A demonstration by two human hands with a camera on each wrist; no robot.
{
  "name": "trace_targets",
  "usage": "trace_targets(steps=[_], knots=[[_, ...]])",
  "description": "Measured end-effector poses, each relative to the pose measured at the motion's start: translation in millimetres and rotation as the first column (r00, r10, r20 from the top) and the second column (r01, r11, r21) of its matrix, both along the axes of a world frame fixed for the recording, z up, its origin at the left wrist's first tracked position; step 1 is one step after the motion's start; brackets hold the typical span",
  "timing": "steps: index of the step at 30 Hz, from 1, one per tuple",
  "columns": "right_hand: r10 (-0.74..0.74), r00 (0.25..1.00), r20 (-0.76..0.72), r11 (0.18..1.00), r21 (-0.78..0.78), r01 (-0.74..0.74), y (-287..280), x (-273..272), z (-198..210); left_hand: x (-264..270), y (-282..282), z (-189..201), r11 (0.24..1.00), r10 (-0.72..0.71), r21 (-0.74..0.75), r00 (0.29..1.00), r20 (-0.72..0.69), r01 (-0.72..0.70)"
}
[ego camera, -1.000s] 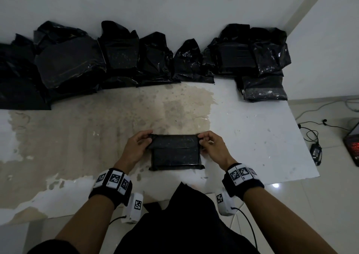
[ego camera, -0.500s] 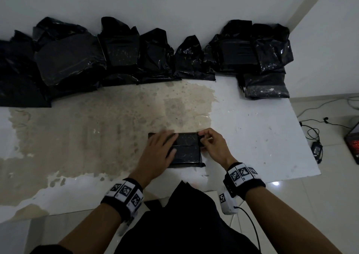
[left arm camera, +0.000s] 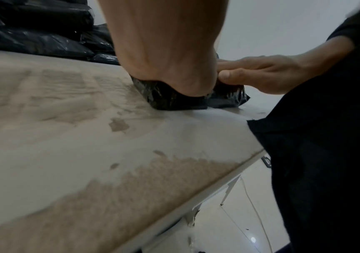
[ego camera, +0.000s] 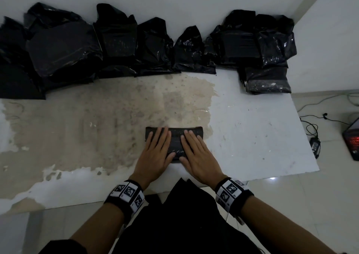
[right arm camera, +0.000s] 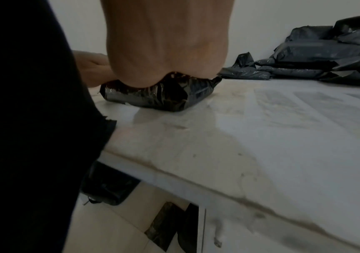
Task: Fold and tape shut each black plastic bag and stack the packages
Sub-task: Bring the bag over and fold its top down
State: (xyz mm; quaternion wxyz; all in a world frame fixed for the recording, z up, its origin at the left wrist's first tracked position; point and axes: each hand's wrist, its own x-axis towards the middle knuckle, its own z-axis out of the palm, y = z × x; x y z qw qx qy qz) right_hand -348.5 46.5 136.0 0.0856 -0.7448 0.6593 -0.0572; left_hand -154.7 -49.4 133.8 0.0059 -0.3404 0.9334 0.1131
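Note:
A small folded black plastic package (ego camera: pixel 175 137) lies flat on the table near its front edge. My left hand (ego camera: pixel 157 152) presses down on its left half with straight fingers. My right hand (ego camera: pixel 196 152) presses flat on the right half in the same way. From the left wrist view, the left palm heel (left arm camera: pixel 174 71) sits on the package (left arm camera: pixel 170 99), with the right hand (left arm camera: pixel 261 71) beside it. In the right wrist view the palm (right arm camera: pixel 166 51) covers the top of the package (right arm camera: pixel 164 97). Most of the package top is hidden under both hands.
Several unsealed black bags (ego camera: pixel 116 43) line the back wall on the left and middle. A stack of black packages (ego camera: pixel 266 59) sits at the back right corner. The worn table (ego camera: pixel 77 129) has a front edge close to my body. Cables and a device (ego camera: pixel 351 141) lie on the floor at right.
The left hand moved from the package's left end onto its top. The right hand then let go of the right end and laid flat too. The package now lies pressed down.

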Motion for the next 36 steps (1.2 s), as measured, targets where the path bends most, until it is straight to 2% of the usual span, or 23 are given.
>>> trace_targets(steps=[5,8,13,19,22,24,26,28,30,33,36], knots=[[-0.128,0.988,0.09,0.99,0.064,0.123,8,1,1,3,12,-5,0.976,0.193,0.118,0.978,-0.085,-0.183],[-0.175,0.973,0.152,0.983,0.081,0.164,10,1,1,4,14,-8,0.971,0.219,0.128,0.967,-0.131,-0.203],[-0.231,0.938,0.257,0.971,0.129,0.203,13,-9,0,4,16,-7,0.969,0.241,0.06,0.97,-0.043,-0.238],[-0.149,0.944,0.294,0.985,0.129,0.115,12,-24,11,7,18,-10,0.941,0.298,0.225,0.935,-0.19,-0.254],[-0.116,0.951,0.286,0.989,0.126,0.082,12,-29,15,5,15,-1,0.924,0.373,0.152,0.914,-0.16,-0.351],[-0.11,0.951,0.289,0.989,0.13,0.074,12,-31,12,-2,10,8,0.965,0.261,0.032,0.956,-0.137,-0.259],[-0.112,0.946,0.303,0.985,0.161,0.065,11,-32,13,-13,7,9,0.999,0.021,-0.037,0.996,-0.082,-0.024],[-0.117,0.938,0.325,0.978,0.201,0.053,9,-36,18,-22,7,5,0.99,-0.135,-0.047,0.991,-0.014,0.134],[-0.115,0.929,0.351,0.983,0.176,0.056,7,-48,26,-26,8,1,0.989,-0.143,-0.045,0.989,0.025,0.144],[-0.127,0.933,0.338,0.992,0.025,0.126,1,-96,30,-25,11,-1,0.991,-0.121,-0.06,0.992,0.018,0.122],[-0.363,0.882,0.3,0.923,-0.016,0.385,-9,-178,31,-25,11,-2,0.992,-0.114,-0.063,0.993,-0.006,0.113]])
